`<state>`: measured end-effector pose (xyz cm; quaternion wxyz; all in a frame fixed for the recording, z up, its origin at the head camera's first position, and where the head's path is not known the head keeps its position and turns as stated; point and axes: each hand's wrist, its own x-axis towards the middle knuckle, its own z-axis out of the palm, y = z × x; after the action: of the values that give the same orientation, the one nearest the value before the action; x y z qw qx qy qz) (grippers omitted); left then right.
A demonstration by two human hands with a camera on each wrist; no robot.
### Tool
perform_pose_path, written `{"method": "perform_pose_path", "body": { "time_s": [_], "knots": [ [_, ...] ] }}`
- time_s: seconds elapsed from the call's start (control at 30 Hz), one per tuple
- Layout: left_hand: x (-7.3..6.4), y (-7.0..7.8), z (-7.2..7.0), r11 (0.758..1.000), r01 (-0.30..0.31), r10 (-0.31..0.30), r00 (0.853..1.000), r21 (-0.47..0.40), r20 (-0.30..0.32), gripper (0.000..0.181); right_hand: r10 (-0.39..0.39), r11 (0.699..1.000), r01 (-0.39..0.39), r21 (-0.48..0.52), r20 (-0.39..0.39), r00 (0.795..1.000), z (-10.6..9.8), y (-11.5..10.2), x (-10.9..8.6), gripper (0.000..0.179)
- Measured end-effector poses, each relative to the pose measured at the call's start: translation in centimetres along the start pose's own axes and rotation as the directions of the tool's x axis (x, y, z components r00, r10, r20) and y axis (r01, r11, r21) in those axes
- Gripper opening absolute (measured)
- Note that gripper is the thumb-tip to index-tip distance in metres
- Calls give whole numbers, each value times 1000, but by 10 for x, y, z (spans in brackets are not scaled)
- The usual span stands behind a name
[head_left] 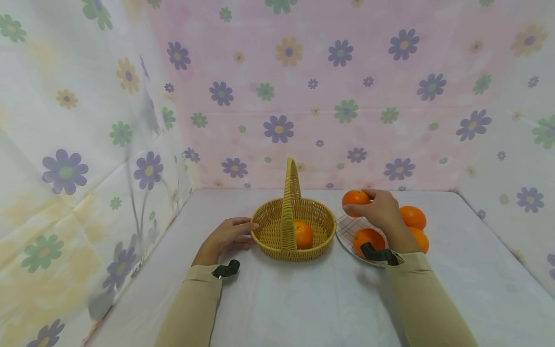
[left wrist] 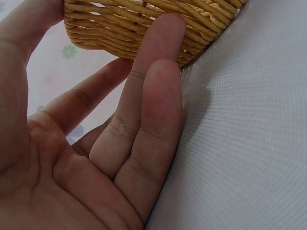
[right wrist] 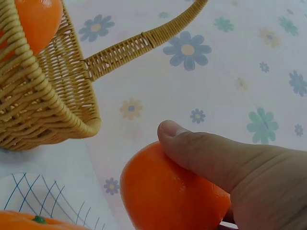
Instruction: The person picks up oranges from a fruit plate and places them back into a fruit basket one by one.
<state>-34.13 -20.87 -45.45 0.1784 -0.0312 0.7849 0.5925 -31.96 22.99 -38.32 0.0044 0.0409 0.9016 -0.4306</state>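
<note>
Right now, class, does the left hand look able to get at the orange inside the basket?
Probably yes: the left hand is touching the side of the open-topped basket. The handle stands between hand and orange, though, so it would likely need to reach past.

A pale pink back wall (head_left: 312,144) spreads right across the view, scattered with purple, green, yellow and peach daisies, a faint crease running level through it. Over to the left, a creamy white side wall (head_left: 97,193) angles in, flower-printed too, with soft yellow blotches, wrinkles and grey stem-like marks. On the right, a greyish-white side wall (head_left: 520,159) carries more blooms. Below, a white, fine-textured tabletop (head_left: 286,299) reaches back to the pink, its far corners rounded. The light falls soft, the shadows faint.
</note>
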Motion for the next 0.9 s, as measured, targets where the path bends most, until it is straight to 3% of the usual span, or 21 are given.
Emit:
{"method": "perform_pose_path", "body": {
  "time_s": [0.47, 0.9],
  "knots": [
    [3, -1, -2, 1000, 12, -12, 1000, 12, -14, 76, -115, 993, 115, 16, 12, 993, 3, -31, -17, 103],
    [2, -2, -1, 1000, -6, 6, 1000, 9, -4, 76, -215, 977, 215, 4, 31, 976, 23, -35, -17, 98]
  ]
}}
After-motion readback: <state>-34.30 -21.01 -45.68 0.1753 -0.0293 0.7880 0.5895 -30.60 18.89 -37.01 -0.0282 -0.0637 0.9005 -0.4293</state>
